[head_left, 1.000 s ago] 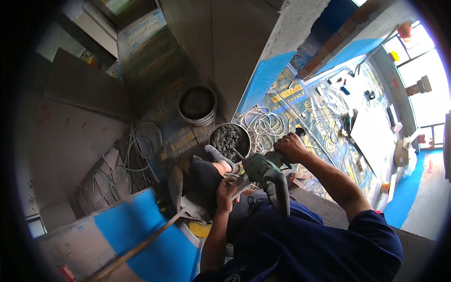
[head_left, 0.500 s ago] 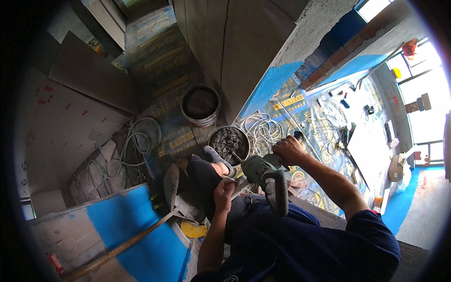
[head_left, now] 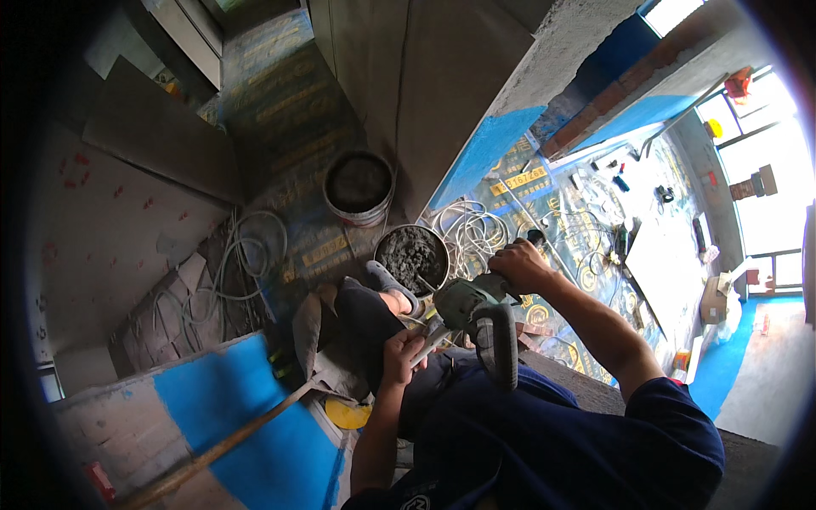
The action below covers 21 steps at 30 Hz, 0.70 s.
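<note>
2 hands: both hold 1 green power mixer (head_left: 476, 308).
Left hand (head_left: 399, 353): wrapped tight on the pale side handle (head_left: 429, 340), just under the mixer.
Right hand (head_left: 520, 265): closed over the mixer's top end.
Mixer: tilted, between both hands, right beside the mortar bucket (head_left: 411, 257).
Second bucket (head_left: 359, 187): stands farther back on the floor.
Cables (head_left: 472, 229): coiled next to the mortar bucket.

- Left hand (head_left: 401, 350) sits just below the frame's centre, fingers curled shut around a grip, its bare forearm running straight down to the lower edge.
- Right hand (head_left: 520, 265) lies right of centre, clenched closed; its bare forearm stretches to the lower right, where a dark sleeve begins.
</note>
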Available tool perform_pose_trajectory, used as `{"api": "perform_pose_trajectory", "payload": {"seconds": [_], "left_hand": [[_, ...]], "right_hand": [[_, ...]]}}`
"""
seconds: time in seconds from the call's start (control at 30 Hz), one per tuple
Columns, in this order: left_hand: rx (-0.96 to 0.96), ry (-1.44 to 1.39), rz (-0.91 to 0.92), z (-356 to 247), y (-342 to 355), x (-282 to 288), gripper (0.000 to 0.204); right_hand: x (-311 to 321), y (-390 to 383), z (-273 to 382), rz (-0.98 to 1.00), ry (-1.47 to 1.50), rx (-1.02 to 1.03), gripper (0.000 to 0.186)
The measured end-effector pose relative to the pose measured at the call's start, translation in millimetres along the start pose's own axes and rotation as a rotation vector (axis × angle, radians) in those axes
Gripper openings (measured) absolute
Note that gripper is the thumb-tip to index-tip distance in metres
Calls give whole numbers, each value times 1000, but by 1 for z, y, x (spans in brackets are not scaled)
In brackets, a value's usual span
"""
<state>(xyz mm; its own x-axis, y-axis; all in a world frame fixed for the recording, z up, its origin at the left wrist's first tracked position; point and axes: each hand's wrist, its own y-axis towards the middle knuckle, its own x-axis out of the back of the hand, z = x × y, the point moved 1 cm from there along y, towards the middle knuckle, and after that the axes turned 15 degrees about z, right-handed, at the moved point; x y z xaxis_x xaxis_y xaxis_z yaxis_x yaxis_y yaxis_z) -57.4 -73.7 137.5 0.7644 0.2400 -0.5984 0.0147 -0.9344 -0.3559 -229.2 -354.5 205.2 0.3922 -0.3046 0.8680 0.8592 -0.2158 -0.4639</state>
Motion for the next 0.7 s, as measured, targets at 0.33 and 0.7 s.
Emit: {"api": "perform_pose_trajectory", "payload": {"seconds": [0.33, 0.7], "left_hand": [[24, -50, -74, 14, 8, 1, 20], [-84, 120, -209, 25, 35, 1, 19]], "right_hand": [[-22, -27, 0, 0, 95, -71, 17], [-82, -39, -13, 16, 111, -212, 22]]}}
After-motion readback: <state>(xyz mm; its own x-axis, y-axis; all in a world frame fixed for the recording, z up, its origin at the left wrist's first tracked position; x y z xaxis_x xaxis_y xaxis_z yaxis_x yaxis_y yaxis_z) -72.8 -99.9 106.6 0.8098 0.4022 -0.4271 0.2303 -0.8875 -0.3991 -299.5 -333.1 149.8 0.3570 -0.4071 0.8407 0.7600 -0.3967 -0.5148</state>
